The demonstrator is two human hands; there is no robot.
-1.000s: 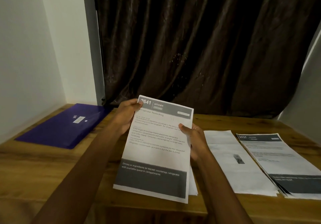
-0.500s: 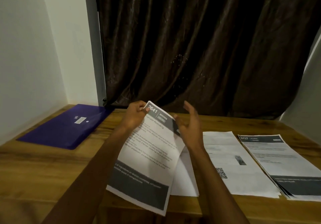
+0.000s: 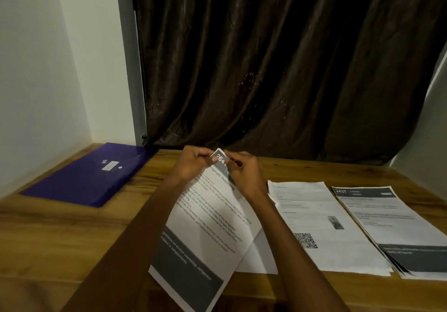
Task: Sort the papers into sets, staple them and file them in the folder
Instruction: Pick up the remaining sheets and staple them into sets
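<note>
Head camera view: two hands hold a printed sheet by its top corner above a wooden table.

Left hand (image 3: pixel 193 164) and right hand (image 3: pixel 244 173) both pinch the top corner of the sheet headed 2641 (image 3: pixel 205 227), fingers curled around it; it hangs tilted over the table (image 3: pixel 60 239). A white page (image 3: pixel 256 256) lies beneath it. Right of them lie a QR-code page (image 3: pixel 321 227) and a stack headed 2437 (image 3: pixel 391 229). A purple folder (image 3: pixel 89 173) lies closed at far left.

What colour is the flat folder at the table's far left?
Purple flat plastic folder, small white label; head view.
</note>
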